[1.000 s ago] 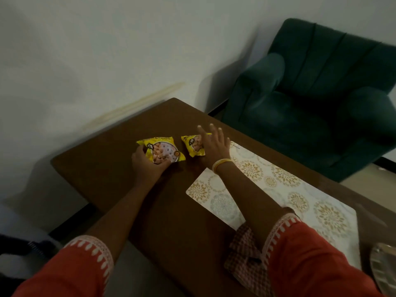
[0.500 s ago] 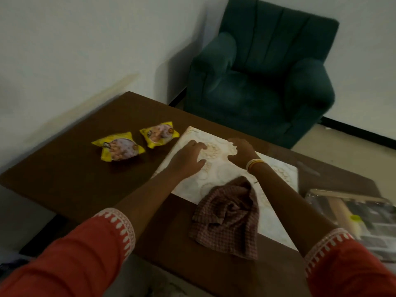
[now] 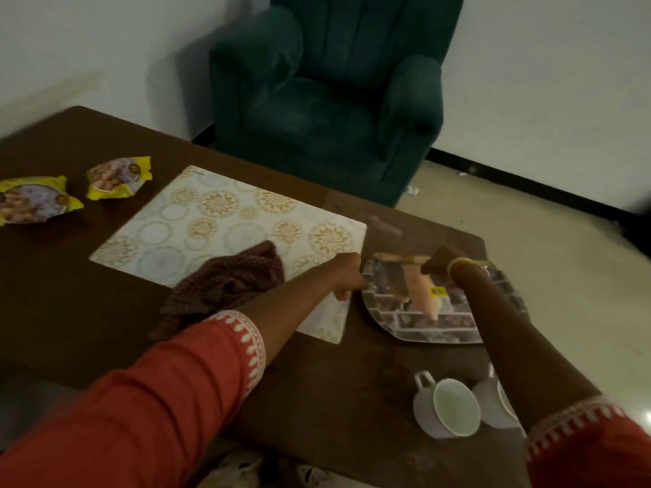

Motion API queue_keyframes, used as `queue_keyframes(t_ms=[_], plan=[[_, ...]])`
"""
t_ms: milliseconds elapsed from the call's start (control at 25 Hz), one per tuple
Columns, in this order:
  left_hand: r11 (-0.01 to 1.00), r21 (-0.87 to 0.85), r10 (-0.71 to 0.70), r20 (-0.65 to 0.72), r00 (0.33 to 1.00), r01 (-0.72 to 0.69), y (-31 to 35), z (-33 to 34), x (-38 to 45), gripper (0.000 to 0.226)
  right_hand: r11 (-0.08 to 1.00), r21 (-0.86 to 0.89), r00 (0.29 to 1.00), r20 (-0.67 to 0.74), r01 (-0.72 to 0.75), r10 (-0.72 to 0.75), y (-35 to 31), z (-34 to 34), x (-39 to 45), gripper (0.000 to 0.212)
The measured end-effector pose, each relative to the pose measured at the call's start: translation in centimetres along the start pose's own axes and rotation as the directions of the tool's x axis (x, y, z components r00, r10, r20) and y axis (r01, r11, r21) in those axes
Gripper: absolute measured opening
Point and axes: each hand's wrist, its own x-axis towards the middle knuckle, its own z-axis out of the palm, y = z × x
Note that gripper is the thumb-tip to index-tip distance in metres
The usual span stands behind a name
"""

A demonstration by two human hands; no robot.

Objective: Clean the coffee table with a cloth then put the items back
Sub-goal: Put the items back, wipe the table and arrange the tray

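Brown tabletop (image 3: 88, 311) carries a patterned placemat (image 3: 218, 223) near its middle; this mat serves as the reference for all positions.

Checked cloth (image 3: 225, 283): crumpled, lying across the mat's near edge, partly on the mat and partly on the bare wood.

Two yellow snack packets: one (image 3: 119, 177) just beyond the mat's far-left corner, the other (image 3: 33, 200) further left. Printing is present on both, but no word is legible.

Mirrored tray (image 3: 422, 322): just off the mat's right edge, its surface showing reflections. A small yellow label (image 3: 438, 291) sits on it; the writing cannot be read.

Left hand (image 3: 347, 272): at the tray's left rim, over the mat's right edge. Fingers are curled downward at the rim; whether the grip is closed on the tray cannot be told.

Right hand (image 3: 440, 264): at the tray's far rim, bangles on the wrist. Blurred and mostly hidden by the wrist; grip state cannot be told.

Two white cups (image 3: 445, 408) and (image 3: 493, 403): on the tabletop nearer than the tray, to the mat's right, tipped and touching each other.

Green armchair (image 3: 327, 93): on the floor beyond the mat's far side.
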Motion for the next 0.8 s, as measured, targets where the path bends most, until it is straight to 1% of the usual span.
queue_keyframes(t_ms=[40,120,160,200,280,320,360,400,440,520,560,640,720,800], plan=[[0.995,-0.085,-0.044,-0.008,0.999,0.043,1.0,1.0,0.5,0.049,0.999,-0.009,0.999,0.029,-0.043,0.043,1.9,0.2,-0.2,0.036],[0.973,-0.214,-0.113,-0.09,0.99,0.091,2.0,2.4,1.4,0.046,0.991,0.05,0.991,0.054,-0.125,0.122,5.0,1.0,-0.6,0.022],[0.96,-0.259,-0.145,-0.136,0.98,0.106,2.1,3.0,1.7,0.045,0.987,0.084,0.989,0.064,-0.137,0.132,6.2,1.6,-0.6,0.023],[0.936,-0.33,-0.18,-0.16,0.97,0.119,2.1,3.4,2.1,0.043,0.988,0.1,0.992,0.059,-0.119,0.113,7.0,2.0,-0.6,0.028],[0.836,-0.535,-0.231,-0.141,0.963,0.122,1.8,3.6,2.6,0.035,0.992,0.11,0.998,0.033,-0.054,0.05,8.0,2.7,-0.1,0.048],[0.787,-0.606,-0.241,-0.126,0.962,0.118,1.6,3.5,2.7,0.031,0.989,0.146,0.999,0.033,-0.037,0.033,7.8,2.7,0.0,0.052],[0.763,-0.636,-0.245,-0.124,0.961,0.113,1.4,3.3,2.7,0.028,0.984,0.179,0.999,0.038,-0.025,0.019,7.6,2.8,0.5,0.054],[0.758,-0.642,-0.253,-0.13,0.959,0.113,1.1,3.1,2.6,0.029,0.984,0.176,0.999,0.049,-0.008,0.0,7.2,2.8,0.8,0.056],[0.759,-0.641,-0.266,-0.143,0.953,0.115,0.8,2.9,2.7,0.03,0.988,0.151,0.998,0.059,0.026,-0.035,6.6,2.8,1.4,0.062],[0.77,-0.622,-0.305,-0.166,0.938,0.14,0.2,3.0,3.0,0.034,0.997,0.005,0.993,0.09,0.075,-0.075,5.8,3.5,3.0,0.083],[0.783,-0.601,-0.325,-0.175,0.929,0.161,0.0,3.1,3.2,0.035,0.998,-0.017,0.991,0.115,0.066,-0.064,5.4,3.8,3.6,0.087],[0.801,-0.571,-0.342,-0.189,0.92,0.18,-0.4,3.4,3.9,0.037,0.999,0.012,0.989,0.144,0.032,-0.033,4.9,3.9,4.4,0.09],[0.807,-0.561,-0.35,-0.205,0.914,0.183,-0.5,3.7,4.3,0.038,0.996,0.087,0.984,0.178,0.001,-0.016,4.7,3.8,4.6,0.096],[0.805,-0.563,-0.36,-0.215,0.908,0.186,-0.4,3.8,4.5,0.038,0.991,0.13,0.98,0.197,-0.035,0.009,4.6,3.8,4.7,0.095]])
